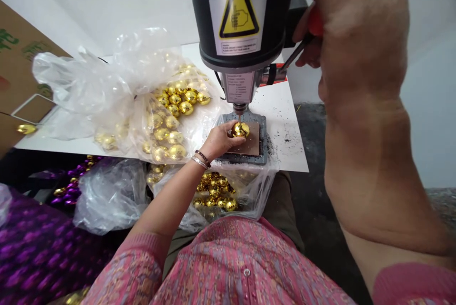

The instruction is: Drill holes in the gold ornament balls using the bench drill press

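A black drill press (245, 15) with a yellow warning sign stands at the centre top. Below its chuck, my left hand (219, 141) pinches a shiny gold ball (241, 129) between thumb and fingers. The ball sits over a brown board (252, 143) on the grey base plate (262, 124), and the thin drill bit (239, 118) meets its top or stands just above it; I cannot tell which. Raised at the upper right, my right hand (347, 29) is wrapped round the red-knobbed feed lever (299, 53). Part of the knob is hidden by the fingers.
Clear plastic bags (142, 86) with several gold balls (185, 105) lie on the white table (292, 153), left of the press. Another bag of gold balls (217, 191) hangs by my lap. A cardboard box (21, 43) and purple balls (39, 248) are at the left. Dark shavings dot the table.
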